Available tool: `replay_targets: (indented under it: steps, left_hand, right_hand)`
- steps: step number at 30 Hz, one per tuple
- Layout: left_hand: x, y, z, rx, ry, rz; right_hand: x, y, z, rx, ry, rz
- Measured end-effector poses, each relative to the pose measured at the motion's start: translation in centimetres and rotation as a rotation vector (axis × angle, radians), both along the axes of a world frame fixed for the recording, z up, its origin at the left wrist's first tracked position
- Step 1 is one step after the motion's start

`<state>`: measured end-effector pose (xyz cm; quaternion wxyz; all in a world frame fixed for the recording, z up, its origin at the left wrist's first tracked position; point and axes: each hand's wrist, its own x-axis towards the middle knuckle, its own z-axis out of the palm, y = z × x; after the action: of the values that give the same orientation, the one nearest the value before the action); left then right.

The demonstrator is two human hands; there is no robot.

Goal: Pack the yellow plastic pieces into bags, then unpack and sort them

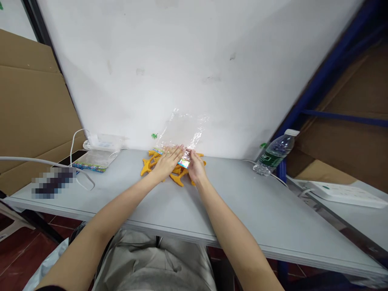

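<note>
A clear plastic bag point(182, 131) with a colourful printed strip at its lower edge leans against the white wall at the back of the grey table point(242, 202). Under it lies a heap of several orange toy pieces point(148, 165). My left hand point(168, 161) rests flat on the bag's lower edge and the heap, fingers stretched out. My right hand point(195, 166) sits just beside it, its fingers pinched on the bag's printed strip.
A stack of clear packets point(98, 155) with a white cable lies at the table's left back. A dark device point(54, 182) sits at the left edge. A water bottle point(274, 152) stands at right, a white power strip point(342, 193) beyond. Cardboard leans at left.
</note>
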<state>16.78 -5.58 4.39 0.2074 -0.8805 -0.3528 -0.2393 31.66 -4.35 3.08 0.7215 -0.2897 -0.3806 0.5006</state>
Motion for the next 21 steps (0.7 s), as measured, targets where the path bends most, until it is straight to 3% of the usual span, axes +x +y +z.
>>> replay_targets:
  steps: [4,8,11,14,18,21]
  left_hand:
    - [-0.5,0.8,0.2,-0.010,-0.034,0.000]
    - [-3.7,1.9,1.5,-0.048,-0.141,0.027]
    - [-8.1,2.6,2.8,-0.079,-0.208,0.078]
    - [-13.6,2.8,3.9,-0.113,-0.217,0.235]
    - [-20.6,1.9,4.5,-0.167,-0.149,0.520]
    - [-24.7,0.8,4.2,-0.288,-0.014,0.641]
  right_hand:
    - [0.1,0.0,-0.1,-0.016,-0.011,0.028]
    - [0.4,-0.1,-0.3,-0.036,-0.077,0.076]
    - [0.3,-0.2,-0.5,-0.046,-0.152,0.062]
    - [0.0,-0.3,-1.0,-0.019,-0.315,0.012]
    - [-0.4,-0.2,-2.0,0.144,-0.640,-0.051]
    - [-0.5,0.1,-3.0,0.287,-0.905,-0.066]
